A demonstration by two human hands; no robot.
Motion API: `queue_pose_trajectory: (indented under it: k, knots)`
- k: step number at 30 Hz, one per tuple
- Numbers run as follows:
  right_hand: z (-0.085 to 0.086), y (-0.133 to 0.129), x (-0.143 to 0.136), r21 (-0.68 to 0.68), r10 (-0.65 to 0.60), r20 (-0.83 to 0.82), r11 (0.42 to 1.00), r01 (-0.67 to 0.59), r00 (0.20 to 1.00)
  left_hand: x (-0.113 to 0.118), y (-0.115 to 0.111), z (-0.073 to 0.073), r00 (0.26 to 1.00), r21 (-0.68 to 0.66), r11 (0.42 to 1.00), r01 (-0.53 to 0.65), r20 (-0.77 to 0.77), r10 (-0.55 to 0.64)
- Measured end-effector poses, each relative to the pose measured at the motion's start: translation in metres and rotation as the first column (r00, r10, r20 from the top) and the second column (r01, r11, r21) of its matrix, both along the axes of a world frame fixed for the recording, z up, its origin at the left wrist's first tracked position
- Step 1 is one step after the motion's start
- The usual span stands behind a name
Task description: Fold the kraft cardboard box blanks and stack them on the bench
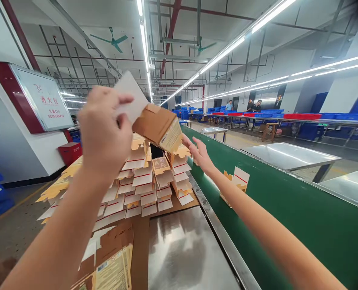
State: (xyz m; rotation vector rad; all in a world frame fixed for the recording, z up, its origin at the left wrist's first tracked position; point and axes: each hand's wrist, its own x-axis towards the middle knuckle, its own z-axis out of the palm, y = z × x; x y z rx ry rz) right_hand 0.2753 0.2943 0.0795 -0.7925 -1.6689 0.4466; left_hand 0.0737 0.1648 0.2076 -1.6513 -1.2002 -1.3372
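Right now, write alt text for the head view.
A left hand holds up a partly folded carton by its flap, while the right hand reaches open toward it, above stacked flat cartons beside a green conveyor.

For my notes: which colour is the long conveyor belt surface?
Green, on the long conveyor belt; the head view shows it.

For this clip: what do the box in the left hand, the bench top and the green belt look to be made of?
Box in the left hand: brown corrugated-looking cardboard, matte, with a printed label on one end and a white flap. Bench top: probably stainless steel, brushed, showing blurred reflections. Green belt: smooth, slightly glossy, likely rubber or PVC; the picture cannot settle which. The right hand reaches out open below the box.
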Motion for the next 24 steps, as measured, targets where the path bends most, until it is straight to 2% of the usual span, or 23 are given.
queue_pose_trajectory:
  k: [2,4,5,7,8,9,10,11,13,14,15,17,18,19,20,21,22,24]
  knots:
    - [0.013,-0.025,-0.002,0.123,0.096,-0.009,0.988,-0.094,0.995,-0.009,-0.009,0.011,0.976,-0.007,0.997,0.076,0.205,-0.073]
    - [0.026,-0.051,-0.005,0.232,0.205,0.012,0.952,-0.202,0.979,-0.019,-0.008,0.017,0.905,-0.010,0.970,0.243,0.363,-0.222]
    - [0.031,-0.063,-0.006,0.265,0.230,0.026,0.937,-0.228,0.973,-0.024,-0.005,0.019,0.851,0.012,0.934,0.356,0.409,-0.330]
    - [0.036,-0.081,-0.008,0.274,0.186,0.038,0.943,-0.190,0.982,-0.033,0.003,0.019,0.713,0.071,0.818,0.571,0.450,-0.537]
    - [0.036,-0.086,-0.007,0.259,0.136,0.034,0.956,-0.140,0.990,-0.036,0.006,0.017,0.645,0.090,0.764,0.639,0.479,-0.596]
    - [0.035,-0.088,-0.006,0.231,0.080,0.021,0.969,-0.083,0.997,-0.038,0.007,0.014,0.594,0.096,0.738,0.668,0.528,-0.607]
    - [0.033,-0.088,-0.004,0.179,0.029,0.002,0.983,-0.029,1.000,-0.039,0.006,0.008,0.579,0.096,0.753,0.651,0.578,-0.574]
    - [0.031,-0.084,-0.003,0.099,-0.013,-0.016,0.995,0.015,1.000,-0.038,0.002,-0.001,0.601,0.085,0.799,0.596,0.612,-0.514]
    - [0.025,-0.071,-0.002,-0.108,-0.099,-0.015,0.989,0.096,0.995,-0.031,-0.011,-0.029,0.687,-0.020,0.886,0.463,0.640,-0.344]
    - [0.022,-0.062,-0.005,-0.196,-0.135,0.008,0.971,0.134,0.991,-0.026,-0.018,-0.049,0.744,-0.122,0.900,0.417,0.614,-0.262]
    - [0.020,-0.052,-0.009,-0.257,-0.163,0.041,0.952,0.168,0.986,-0.019,-0.024,-0.073,0.764,-0.283,0.842,0.459,0.610,-0.211]
    - [0.017,-0.034,-0.023,-0.297,-0.201,0.098,0.929,0.221,0.975,-0.005,-0.028,-0.124,0.809,-0.595,0.603,0.531,0.569,-0.151]
    - [0.017,-0.026,-0.032,-0.288,-0.213,0.110,0.928,0.236,0.971,0.002,-0.025,-0.150,0.820,-0.676,0.502,0.540,0.556,-0.133]
    - [0.017,-0.021,-0.040,-0.268,-0.226,0.111,0.931,0.248,0.968,0.007,-0.020,-0.172,0.827,-0.722,0.428,0.543,0.550,-0.120]
    - [0.018,-0.017,-0.047,-0.244,-0.247,0.110,0.932,0.267,0.963,0.011,-0.014,-0.190,0.831,-0.746,0.388,0.541,0.546,-0.106]
    - [0.020,-0.015,-0.052,-0.218,-0.274,0.102,0.932,0.291,0.956,0.014,-0.007,-0.204,0.837,-0.759,0.377,0.530,0.539,-0.093]
    - [0.022,-0.015,-0.055,-0.192,-0.304,0.089,0.929,0.315,0.949,0.016,-0.001,-0.212,0.842,-0.765,0.376,0.522,0.532,-0.085]
    - [0.026,-0.016,-0.055,-0.159,-0.361,0.053,0.917,0.365,0.931,0.017,0.005,-0.217,0.850,-0.769,0.389,0.508,0.520,-0.082]
